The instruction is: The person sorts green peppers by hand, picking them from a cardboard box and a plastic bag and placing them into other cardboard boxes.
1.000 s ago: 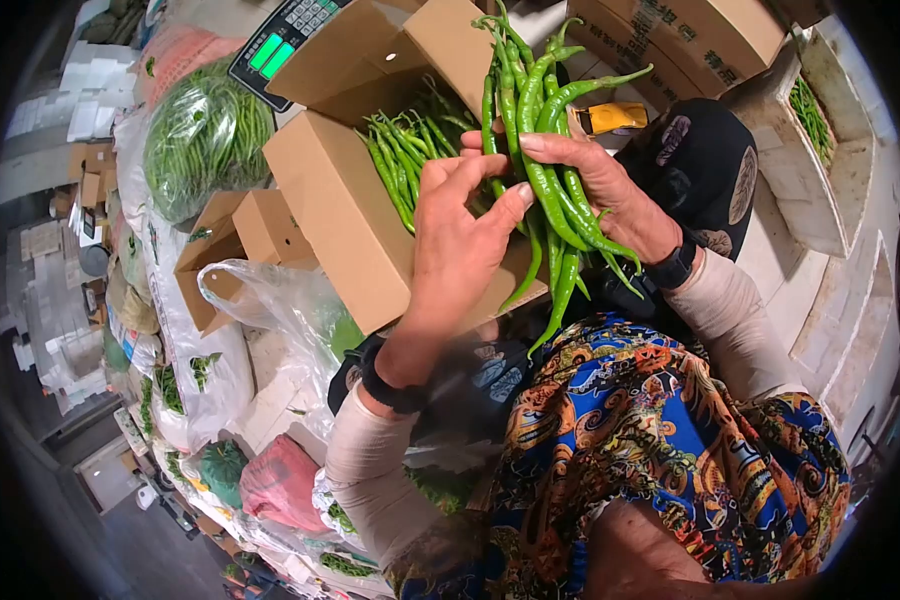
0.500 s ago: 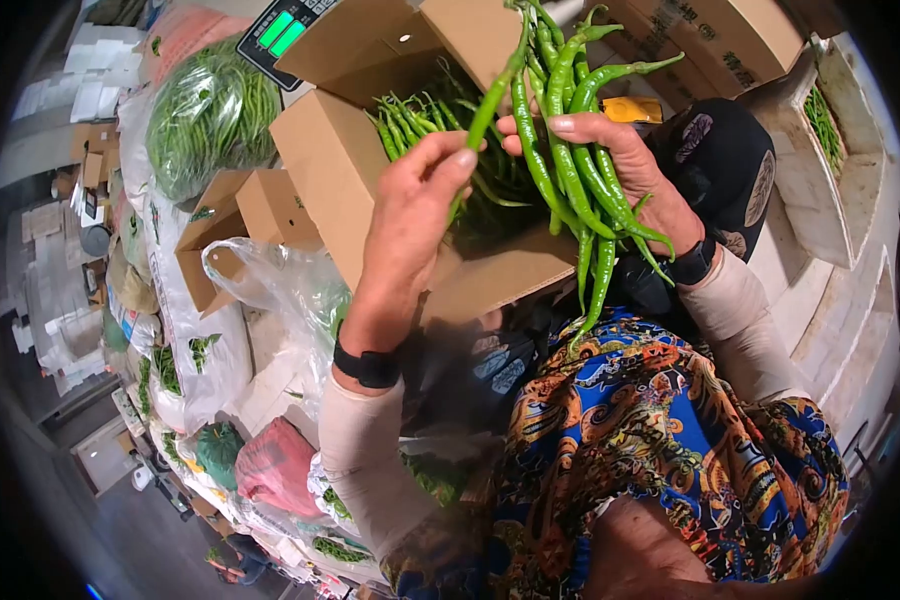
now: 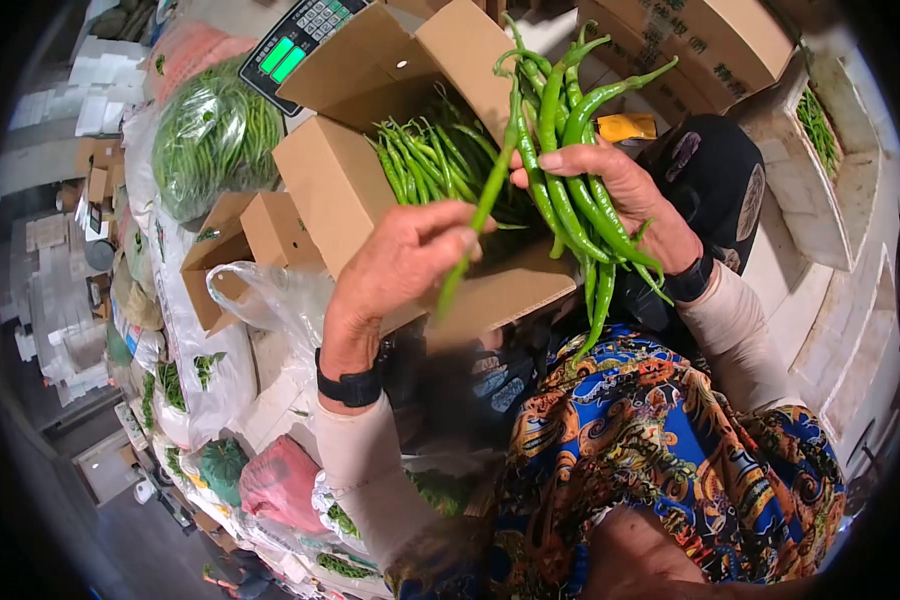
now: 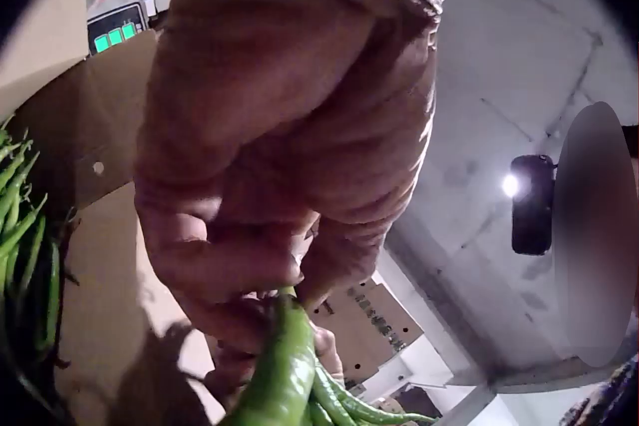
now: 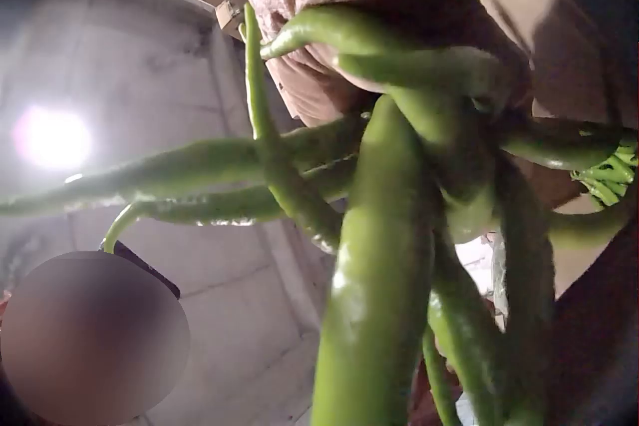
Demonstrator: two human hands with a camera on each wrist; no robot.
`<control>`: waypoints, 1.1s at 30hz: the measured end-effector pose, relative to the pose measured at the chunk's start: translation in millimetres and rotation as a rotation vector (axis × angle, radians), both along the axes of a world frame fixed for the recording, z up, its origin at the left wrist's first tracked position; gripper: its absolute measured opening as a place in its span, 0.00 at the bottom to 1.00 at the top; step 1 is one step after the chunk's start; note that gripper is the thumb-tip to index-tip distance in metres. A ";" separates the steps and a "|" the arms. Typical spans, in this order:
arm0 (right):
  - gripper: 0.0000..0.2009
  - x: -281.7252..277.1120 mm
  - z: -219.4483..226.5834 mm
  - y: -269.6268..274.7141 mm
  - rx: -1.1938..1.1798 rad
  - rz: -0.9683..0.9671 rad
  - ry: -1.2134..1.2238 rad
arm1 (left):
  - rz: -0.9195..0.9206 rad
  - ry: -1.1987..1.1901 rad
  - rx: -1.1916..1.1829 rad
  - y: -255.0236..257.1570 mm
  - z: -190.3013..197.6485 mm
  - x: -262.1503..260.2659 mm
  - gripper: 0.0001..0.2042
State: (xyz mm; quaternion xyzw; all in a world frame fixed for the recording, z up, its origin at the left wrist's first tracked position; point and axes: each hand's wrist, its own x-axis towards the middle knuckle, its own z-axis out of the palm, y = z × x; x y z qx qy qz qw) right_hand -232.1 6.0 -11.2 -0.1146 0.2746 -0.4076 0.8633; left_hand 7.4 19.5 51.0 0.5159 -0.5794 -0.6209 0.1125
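My left hand (image 3: 395, 260) pinches one long green chili pepper (image 3: 492, 185) between thumb and fingers, tilted in front of the open cardboard box (image 3: 335, 190). In the left wrist view, this pepper (image 4: 285, 366) points toward the camera from under the fingertips. To the right, my right hand (image 3: 635, 195) grips a bunch of green chili peppers (image 3: 575, 190), its thumb across them. Stems stick up above that hand and pointed tips hang below. The right wrist view has the bunch (image 5: 379, 266) close up, hiding much of the hand. More chili peppers (image 3: 425, 160) lie inside the box.
A scale with a lit green display (image 3: 282, 60) stands behind the box. Left are a clear bag of green peppers (image 3: 215, 145), a smaller carton (image 3: 270, 232) and a plastic bag (image 3: 280, 310). A white foam box (image 3: 850, 190) and a printed carton (image 3: 690, 50) stand right.
My left hand has drawn one chili pepper away from the bunch, moving left and then down toward the body. The right hand still holds the bunch, having shifted slightly right.
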 end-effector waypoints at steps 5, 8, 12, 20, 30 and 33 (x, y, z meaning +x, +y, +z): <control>0.21 2.8 15.3 6.8 -0.169 0.033 0.186 | 0.178 0.095 0.011 0.8 3.3 3.4 0.15; 0.27 3.6 12.1 8.5 -0.223 0.045 0.166 | 0.280 0.114 -0.030 -4.3 -4.3 11.5 0.13; 0.25 5.6 18.1 8.5 -0.257 0.132 0.140 | 0.376 0.245 -0.106 -1.6 -17.3 -9.3 0.12; 0.25 15.2 19.9 11.7 -0.321 0.271 0.080 | 0.503 0.473 -0.167 -8.5 -19.9 -26.3 0.13; 0.29 22.9 17.0 7.3 -0.358 0.356 -0.050 | 0.652 0.548 -0.445 -35.5 -2.9 -29.9 0.09; 0.29 22.9 18.1 8.7 -0.345 0.328 -0.026 | 0.680 0.558 -0.419 -39.1 -0.5 -24.2 0.10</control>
